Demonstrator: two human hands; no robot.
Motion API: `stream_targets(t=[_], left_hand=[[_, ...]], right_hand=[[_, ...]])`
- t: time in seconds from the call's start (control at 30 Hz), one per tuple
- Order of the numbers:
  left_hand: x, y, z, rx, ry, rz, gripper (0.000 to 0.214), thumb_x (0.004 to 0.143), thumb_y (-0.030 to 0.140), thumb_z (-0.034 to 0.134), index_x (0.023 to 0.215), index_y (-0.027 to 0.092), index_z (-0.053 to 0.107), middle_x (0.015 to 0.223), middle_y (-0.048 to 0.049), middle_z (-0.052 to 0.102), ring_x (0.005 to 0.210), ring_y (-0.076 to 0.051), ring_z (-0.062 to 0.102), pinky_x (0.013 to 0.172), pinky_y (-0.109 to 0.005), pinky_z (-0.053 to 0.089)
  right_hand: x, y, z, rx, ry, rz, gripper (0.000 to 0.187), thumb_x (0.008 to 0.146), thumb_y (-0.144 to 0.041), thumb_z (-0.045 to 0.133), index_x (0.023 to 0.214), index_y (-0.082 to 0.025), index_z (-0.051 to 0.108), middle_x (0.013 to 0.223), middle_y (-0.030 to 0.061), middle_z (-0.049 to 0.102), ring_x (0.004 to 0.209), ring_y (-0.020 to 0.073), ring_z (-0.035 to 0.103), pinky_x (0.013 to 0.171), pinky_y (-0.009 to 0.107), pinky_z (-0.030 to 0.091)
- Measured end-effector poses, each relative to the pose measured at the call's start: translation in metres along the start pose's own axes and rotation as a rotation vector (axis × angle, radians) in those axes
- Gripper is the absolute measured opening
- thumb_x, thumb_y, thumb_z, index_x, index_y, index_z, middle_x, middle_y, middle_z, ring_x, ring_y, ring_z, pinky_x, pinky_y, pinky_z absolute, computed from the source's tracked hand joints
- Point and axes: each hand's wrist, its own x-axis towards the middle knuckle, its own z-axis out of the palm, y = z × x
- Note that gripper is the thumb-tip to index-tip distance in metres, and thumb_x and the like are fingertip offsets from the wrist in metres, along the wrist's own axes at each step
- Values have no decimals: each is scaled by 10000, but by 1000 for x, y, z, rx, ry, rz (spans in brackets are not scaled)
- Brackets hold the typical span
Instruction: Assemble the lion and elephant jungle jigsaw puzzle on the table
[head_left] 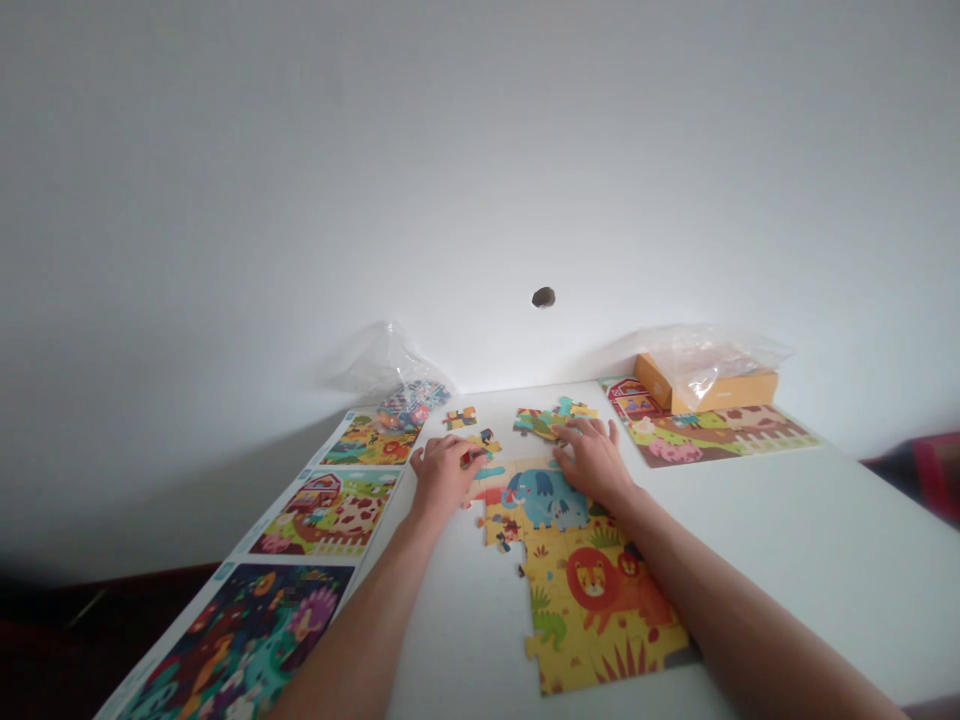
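A partly joined jigsaw puzzle (577,570) lies on the white table, showing a lion, elephants and a crocodile on yellow. At its upper left edge, my left hand (441,472) is closed in a pinch on a small puzzle piece (470,457) with red on it, mostly covered by the fingers. My right hand (596,462) rests with fingers apart at the puzzle's top edge, its fingertips by a joined green and yellow puzzle section (534,423). Loose puzzle pieces (460,418) lie beyond my left hand.
A picture sheet (322,512) with several printed scenes runs along the table's left side. A clear plastic bag (409,395) holding pieces sits at the back left. An orange box (724,390) under clear plastic stands on a farm picture (675,447) at the back right, near the wall.
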Motion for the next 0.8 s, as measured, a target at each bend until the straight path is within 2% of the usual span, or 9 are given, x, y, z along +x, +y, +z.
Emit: stream_targets(t=[0.1,0.27,0.43,0.6,0.8], left_hand=[[0,1,-2,33,32,-60,106,809,364,734,864,292,788,1039,-36,711,1049,-274,575,952,-450,368],[0,0,-1,43,22,-112,145,798,403,729,868,296,798,1049,-55,687,1030,-296,552,877,-427,416],[0,-3,1,21,19,-153,168,776,430,735,848,286,785,1105,-70,659,1077,-336,512,857,-441,440],[2,-2,1,-10,-22,-122,150,807,393,714,866,265,768,1098,-57,700,1074,-334,514,872,-456,431],[2,-3,3,-20,3,-103,116,792,360,742,844,258,761,1081,-43,726,1068,-324,528,879,-443,426]], right_hand=[[0,-1,0,32,-7,-19,424,935,-305,478,1342,-243,580,1246,92,666,1248,308,465,1137,587,160],[-2,-3,2,72,-112,-194,505,911,-301,509,1416,-296,500,1406,43,579,1381,317,336,1146,617,92],[-1,-2,2,84,-60,-169,427,916,-296,512,1338,-282,581,1386,54,593,1343,310,381,1143,625,84],[-2,-3,3,108,-22,-202,395,915,-296,539,1303,-281,613,1352,50,617,1302,297,415,1140,586,139],[-4,-6,0,107,-8,-242,366,924,-296,538,1275,-268,637,1345,57,619,1289,287,425,1140,542,173]])
